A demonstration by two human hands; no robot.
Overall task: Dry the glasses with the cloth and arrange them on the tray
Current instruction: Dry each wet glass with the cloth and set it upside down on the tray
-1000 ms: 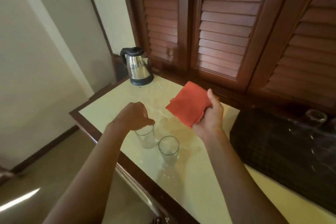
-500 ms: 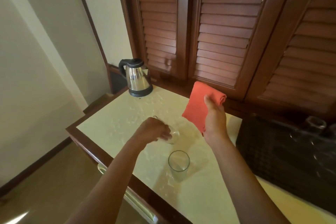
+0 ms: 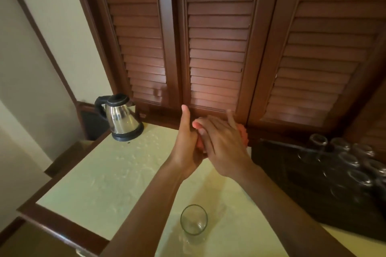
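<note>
Shutters point(image 3: 217, 37): dark brown louvred doors fill the far side, behind everything else
Counter point(image 3: 108, 175): pale yellow top with a dark wooden edge; water marks spread over its far left part
Tray point(image 3: 309, 190): dark and woven, on the right of the counter; several clear glasses point(image 3: 342, 158) stand on its far end, blurred
Kettle point(image 3: 123, 119): steel body, black lid, handle and base; upright at the far left corner of the counter
Right hand point(image 3: 223, 148): raised above the counter, laid over the orange cloth point(image 3: 243, 133) with its fingers spread; whether it clasps the cloth or only presses it cannot be told
Left hand point(image 3: 188, 148): held against the right hand from the left, thumb pointing up; its fingers are hidden under the cloth, so its grasp cannot be told; no glass shows between the hands
Lone glass point(image 3: 193, 220): clear, upright on the near part of the counter, between the two forearms, well apart from the tray
</note>
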